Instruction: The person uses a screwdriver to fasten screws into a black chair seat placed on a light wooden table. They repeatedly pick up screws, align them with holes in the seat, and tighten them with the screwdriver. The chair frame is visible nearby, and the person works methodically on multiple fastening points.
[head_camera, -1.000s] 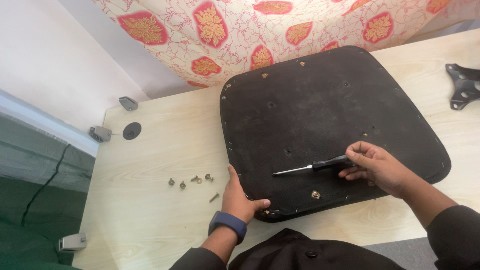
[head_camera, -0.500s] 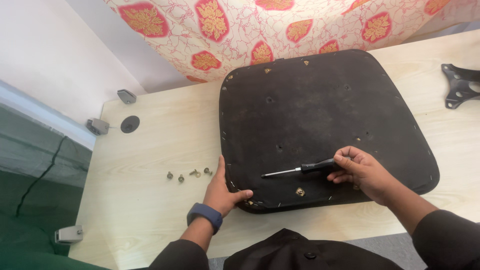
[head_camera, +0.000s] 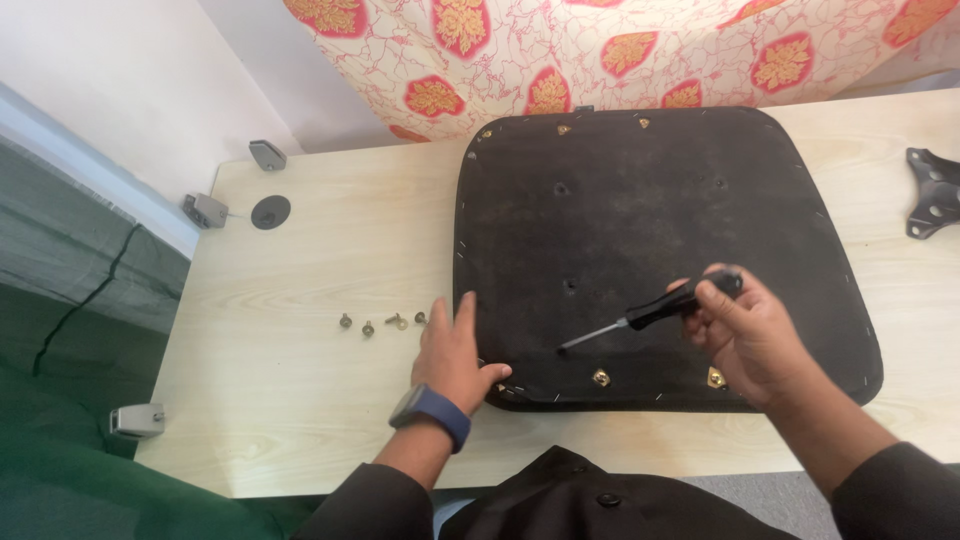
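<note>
A black-handled screwdriver (head_camera: 650, 313) was gripped in the right hand (head_camera: 752, 340), the fingers curled tight around its handle, with the metal shaft pointed down and to the left at the dark underside of a chair seat pad (head_camera: 660, 230). The seat pad was laid flat on a pale wooden table (head_camera: 300, 400), its near edge fitted with small brass brackets (head_camera: 601, 377). The left hand (head_camera: 455, 352) was laid flat on the table against the pad's near left corner, fingers straight and slightly spread, nothing held; a blue smartwatch (head_camera: 432, 411) was worn on its wrist. A row of loose screws (head_camera: 385, 322) was seen just beside the left fingertips. A black metal bracket (head_camera: 932, 192) was lying at the table's right edge.
</note>
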